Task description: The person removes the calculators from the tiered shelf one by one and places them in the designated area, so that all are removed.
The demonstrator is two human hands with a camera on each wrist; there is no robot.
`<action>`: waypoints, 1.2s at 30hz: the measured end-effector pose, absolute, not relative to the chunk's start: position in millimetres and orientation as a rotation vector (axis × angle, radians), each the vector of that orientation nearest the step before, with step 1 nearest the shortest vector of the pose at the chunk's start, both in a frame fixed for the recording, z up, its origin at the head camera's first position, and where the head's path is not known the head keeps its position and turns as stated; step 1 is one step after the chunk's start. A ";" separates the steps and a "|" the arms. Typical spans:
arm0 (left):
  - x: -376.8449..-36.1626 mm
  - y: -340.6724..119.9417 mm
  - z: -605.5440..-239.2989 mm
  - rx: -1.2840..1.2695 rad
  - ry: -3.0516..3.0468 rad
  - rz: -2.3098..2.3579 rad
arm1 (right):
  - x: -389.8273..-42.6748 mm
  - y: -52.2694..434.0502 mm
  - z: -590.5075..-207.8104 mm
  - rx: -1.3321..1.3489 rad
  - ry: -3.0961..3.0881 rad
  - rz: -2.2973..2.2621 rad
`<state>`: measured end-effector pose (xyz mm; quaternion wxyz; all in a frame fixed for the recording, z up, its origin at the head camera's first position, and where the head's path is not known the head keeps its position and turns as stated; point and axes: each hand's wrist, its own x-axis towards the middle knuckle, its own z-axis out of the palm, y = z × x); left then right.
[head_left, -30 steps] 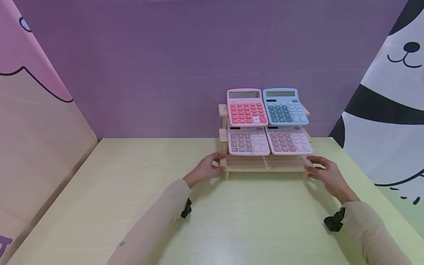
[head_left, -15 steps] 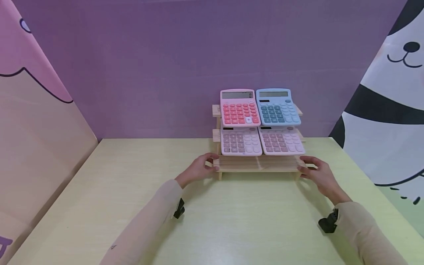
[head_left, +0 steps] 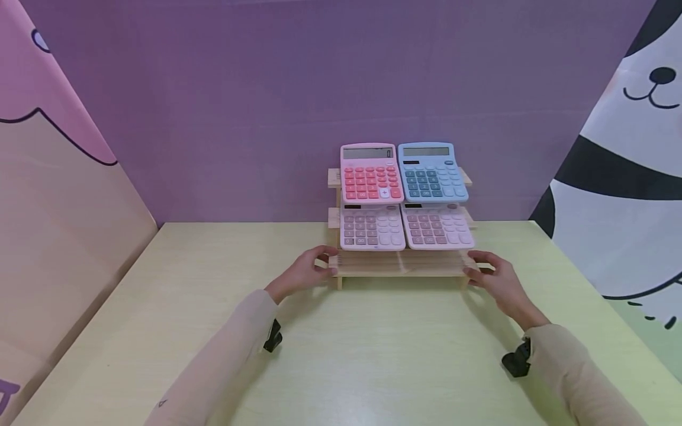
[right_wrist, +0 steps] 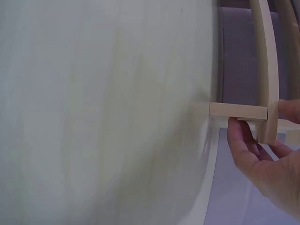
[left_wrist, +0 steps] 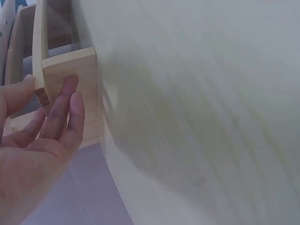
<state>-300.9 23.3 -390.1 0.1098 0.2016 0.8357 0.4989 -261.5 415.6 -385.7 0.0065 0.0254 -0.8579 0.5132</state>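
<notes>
We hold the wooden rack (head_left: 399, 265) by its two ends on the table (head_left: 373, 355): our left hand (head_left: 301, 277) curls thumb and fingers round the left end, our right hand (head_left: 498, 281) round the right end, so the load stays level. Between our hands, on the tiers just above, lean four calculators, red (head_left: 370, 175), blue (head_left: 431, 174) and two pale pink (head_left: 371, 228), propped to face us.

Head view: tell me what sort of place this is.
Probably a staged tabletop booth, perhaps a mock shop display. A pale table is boxed in by a purple backdrop and cartoon panels. A wooden rack shows four calculators, and both hands grip its ends.
</notes>
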 end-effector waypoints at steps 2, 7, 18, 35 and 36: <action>-300.1 23.3 -389.0 0.585 2.451 1.469 | -261.4 415.8 -385.6 0.077 -2.680 1.618; -299.7 22.8 -388.2 0.567 2.442 1.470 | -261.4 416.8 -385.6 0.080 -2.691 1.615; -299.0 22.2 -388.7 0.649 2.444 1.478 | -259.2 418.7 -385.4 0.117 -2.653 1.650; -297.8 22.6 -387.4 0.624 2.447 1.447 | -259.3 422.4 -383.3 0.142 -2.631 1.708; -298.1 22.7 -387.7 0.613 2.445 1.446 | -259.6 422.6 -383.4 0.136 -2.635 1.708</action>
